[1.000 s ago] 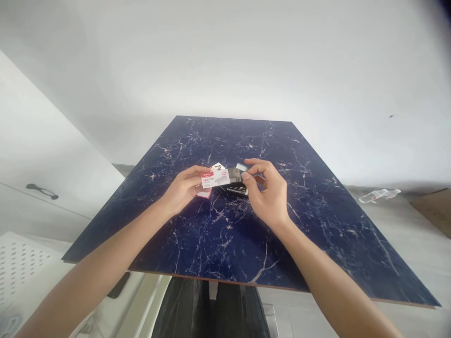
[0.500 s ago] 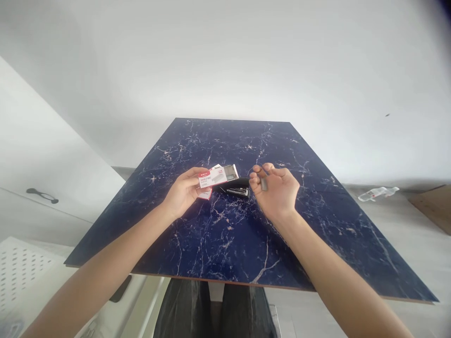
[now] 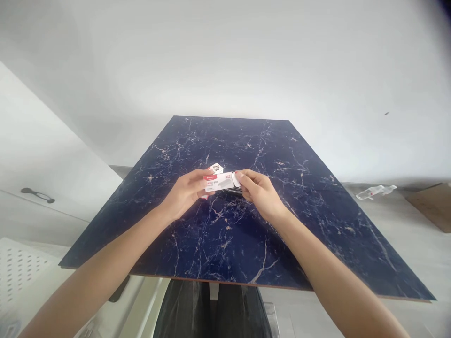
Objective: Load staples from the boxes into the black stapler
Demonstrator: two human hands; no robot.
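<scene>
My left hand (image 3: 185, 192) grips the left end of a small red and white staple box (image 3: 218, 180), held just above the dark blue marble table (image 3: 229, 225). At the box's right end my right hand (image 3: 259, 190) has its fingers pinched on the box. Whether it still holds the small strip of staples is hidden. A black stapler (image 3: 234, 190) lies on the table just behind and under the hands, mostly hidden. A second small carton (image 3: 215, 167) peeks out behind the box.
A plastic bottle (image 3: 375, 191) lies on the floor at the right, near a brown cardboard sheet (image 3: 431, 211). A white cabinet with a dark handle (image 3: 37, 195) stands at the left. My legs in dark trousers (image 3: 207, 310) show under the table's near edge.
My right hand pulled a small grey strip of staples out of the box, turned palm up with it, and has now come back to the box's right end.
</scene>
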